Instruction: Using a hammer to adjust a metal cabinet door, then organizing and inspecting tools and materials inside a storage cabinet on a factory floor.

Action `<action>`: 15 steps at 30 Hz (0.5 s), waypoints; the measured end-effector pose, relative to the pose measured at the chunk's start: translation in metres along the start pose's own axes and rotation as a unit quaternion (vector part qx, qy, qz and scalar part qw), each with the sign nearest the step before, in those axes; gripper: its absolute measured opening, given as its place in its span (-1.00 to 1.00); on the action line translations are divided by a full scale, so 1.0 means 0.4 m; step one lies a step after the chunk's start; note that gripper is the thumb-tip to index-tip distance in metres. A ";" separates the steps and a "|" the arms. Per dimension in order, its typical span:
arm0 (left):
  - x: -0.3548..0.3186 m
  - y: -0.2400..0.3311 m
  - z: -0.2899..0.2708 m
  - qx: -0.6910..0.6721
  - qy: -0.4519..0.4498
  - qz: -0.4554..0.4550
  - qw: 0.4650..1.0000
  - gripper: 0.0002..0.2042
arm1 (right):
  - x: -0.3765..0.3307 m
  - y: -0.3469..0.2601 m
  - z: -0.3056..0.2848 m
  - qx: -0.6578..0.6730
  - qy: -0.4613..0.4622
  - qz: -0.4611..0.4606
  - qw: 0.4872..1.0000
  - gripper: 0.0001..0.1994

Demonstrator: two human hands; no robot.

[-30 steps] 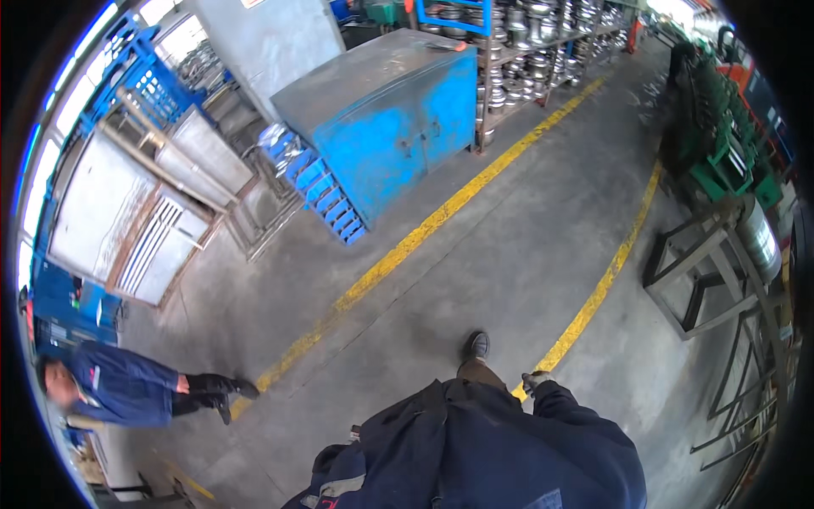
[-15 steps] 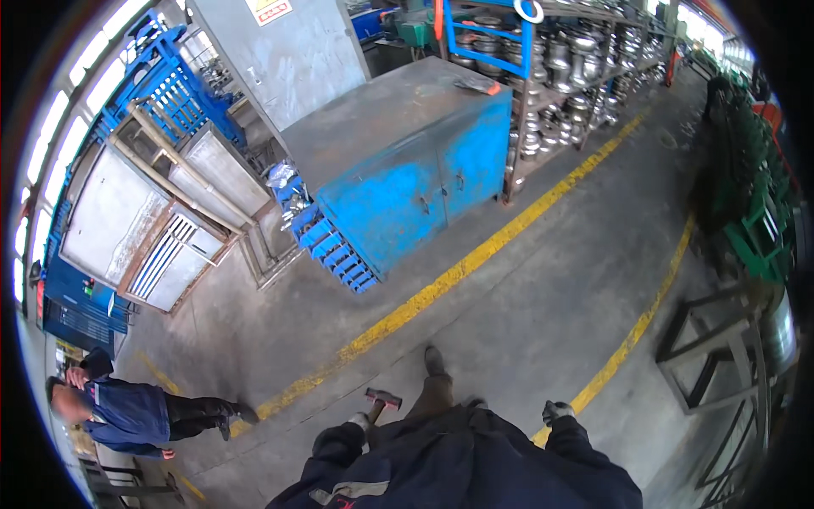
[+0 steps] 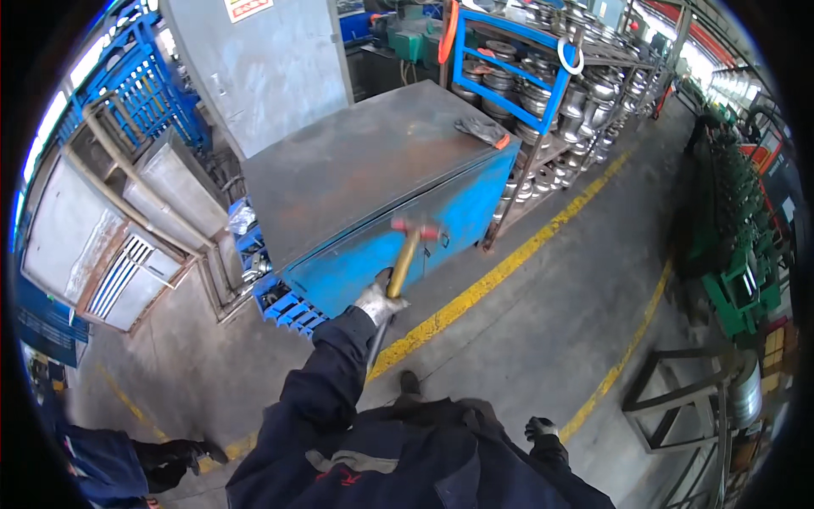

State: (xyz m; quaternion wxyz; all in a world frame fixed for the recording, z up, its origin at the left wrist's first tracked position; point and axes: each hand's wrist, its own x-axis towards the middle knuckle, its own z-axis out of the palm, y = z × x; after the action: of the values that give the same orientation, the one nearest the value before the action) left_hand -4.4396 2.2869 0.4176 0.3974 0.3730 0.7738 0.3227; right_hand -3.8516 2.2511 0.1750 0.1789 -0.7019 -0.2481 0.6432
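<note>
My left hand (image 3: 379, 304), in a whitish glove, is closed round a hammer (image 3: 405, 265) and holds it up before the blue cabinet (image 3: 407, 225). The hammer's yellowish handle points up and away, and its reddish head is blurred in front of the cabinet's doors. Below the fist a dark rod-like part (image 3: 375, 346) sticks out; whether it belongs to the hammer I cannot tell. My right hand (image 3: 540, 428), gloved too, hangs low at my right side with its fingers curled and nothing visible in it. A dark glove-like item (image 3: 482, 131) lies on the cabinet top.
A rack (image 3: 530, 161) of shiny metal rollers stands beyond the cabinet. Blue bins (image 3: 292, 312) sit at its left end. A yellow floor line (image 3: 475, 301) runs alongside. Green machinery (image 3: 738, 271) and a metal frame (image 3: 678, 399) are on the right. Another person (image 3: 110, 458) is at lower left.
My left hand has raised the hammer from beside my leg up and forward toward the cabinet. The cabinet appears nearer. The other person now shows lower, partly cut off by the view's edge.
</note>
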 end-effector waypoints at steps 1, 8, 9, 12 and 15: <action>0.031 0.003 -0.008 -0.035 -0.007 0.003 0.999 -0.71 | -0.008 -0.029 0.031 0.008 0.005 0.006 1.000 -0.86; 0.362 0.143 0.048 -0.273 0.027 -0.040 0.961 -0.83 | 0.110 -0.160 0.109 -0.108 -0.036 -0.005 0.994 -0.82; 0.418 0.175 0.049 -0.284 0.041 -0.040 0.957 -0.84 | 0.148 -0.234 0.134 -0.147 -0.054 -0.036 0.987 -0.82; 0.549 0.253 0.069 -0.263 0.080 -0.066 0.959 -0.80 | 0.198 -0.408 0.188 -0.161 -0.022 0.038 0.986 -0.82; 0.677 0.374 0.089 -0.330 0.089 -0.069 0.937 -0.80 | 0.416 -0.483 0.144 -0.033 -0.066 0.084 0.994 -0.83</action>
State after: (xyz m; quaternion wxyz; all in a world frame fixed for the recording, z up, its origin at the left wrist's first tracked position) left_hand -4.4709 2.5967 0.4183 0.4488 0.1363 0.6799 0.5637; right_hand -3.9233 2.5007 0.1434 0.0842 -0.6817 -0.2202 0.6926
